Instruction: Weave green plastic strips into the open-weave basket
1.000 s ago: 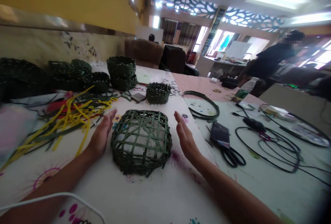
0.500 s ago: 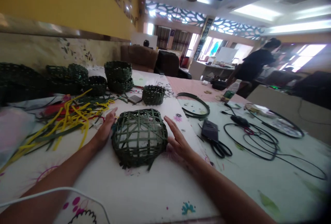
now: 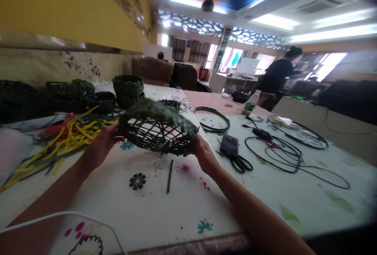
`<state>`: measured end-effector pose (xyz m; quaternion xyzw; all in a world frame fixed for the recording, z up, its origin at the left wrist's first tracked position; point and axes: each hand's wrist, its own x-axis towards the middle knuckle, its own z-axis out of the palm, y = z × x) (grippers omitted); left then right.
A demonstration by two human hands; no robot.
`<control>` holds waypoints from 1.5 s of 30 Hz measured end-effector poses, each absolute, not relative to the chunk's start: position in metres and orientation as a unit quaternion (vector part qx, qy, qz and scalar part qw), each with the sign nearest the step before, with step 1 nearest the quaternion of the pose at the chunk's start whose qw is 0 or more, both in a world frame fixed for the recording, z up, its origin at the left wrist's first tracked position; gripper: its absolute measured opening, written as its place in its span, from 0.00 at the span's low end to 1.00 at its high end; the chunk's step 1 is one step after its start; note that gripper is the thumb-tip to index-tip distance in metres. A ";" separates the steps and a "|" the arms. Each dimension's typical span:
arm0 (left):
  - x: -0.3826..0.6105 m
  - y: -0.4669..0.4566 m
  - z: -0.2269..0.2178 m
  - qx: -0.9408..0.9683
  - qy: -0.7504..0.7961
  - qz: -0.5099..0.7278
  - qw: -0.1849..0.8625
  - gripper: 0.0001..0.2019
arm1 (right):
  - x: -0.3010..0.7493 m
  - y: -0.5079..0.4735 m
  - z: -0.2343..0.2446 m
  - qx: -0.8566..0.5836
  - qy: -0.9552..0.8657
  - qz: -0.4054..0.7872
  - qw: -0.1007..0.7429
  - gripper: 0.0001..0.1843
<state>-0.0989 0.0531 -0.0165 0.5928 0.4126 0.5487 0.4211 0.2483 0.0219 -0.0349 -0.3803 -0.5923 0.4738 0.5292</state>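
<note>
**A:** Where's the basket (image 3: 157,135) now?

**B:** Up off the table (image 3: 141,208), at twelve o'clock and tipped, with its dense edge (image 3: 159,110) on top and the open lattice (image 3: 153,131) facing the person.

**A:** And the hands?

**B:** Both are half curled and have hold of it. The left hand (image 3: 101,143) cups the left side, the right hand (image 3: 204,156) the right, partly hidden behind the weave.

**A:** Would it be heavy?

**B:** I'd guess light: only flat green strips, stiff but springy. The lattice looks apt to shift if squeezed, so I'd take it by the dense edge.

**A:** What's close by?

**B:** A loose strip (image 3: 170,176) lies at six o'clock, and a heap of yellow strips (image 3: 69,147) at ten.
</note>
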 end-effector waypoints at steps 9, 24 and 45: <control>-0.090 0.051 -0.037 0.579 0.498 0.465 0.448 0.36 | 0.278 0.051 -0.052 -0.588 -0.502 0.429 0.466 0.27; -0.076 0.065 -0.049 0.822 0.448 0.347 0.052 0.33 | 0.259 0.048 -0.057 -0.488 -0.763 0.060 0.419 0.37; -0.040 0.031 -0.041 0.863 0.417 0.284 0.012 0.22 | 0.225 0.019 -0.046 -0.414 -0.858 -0.046 0.300 0.23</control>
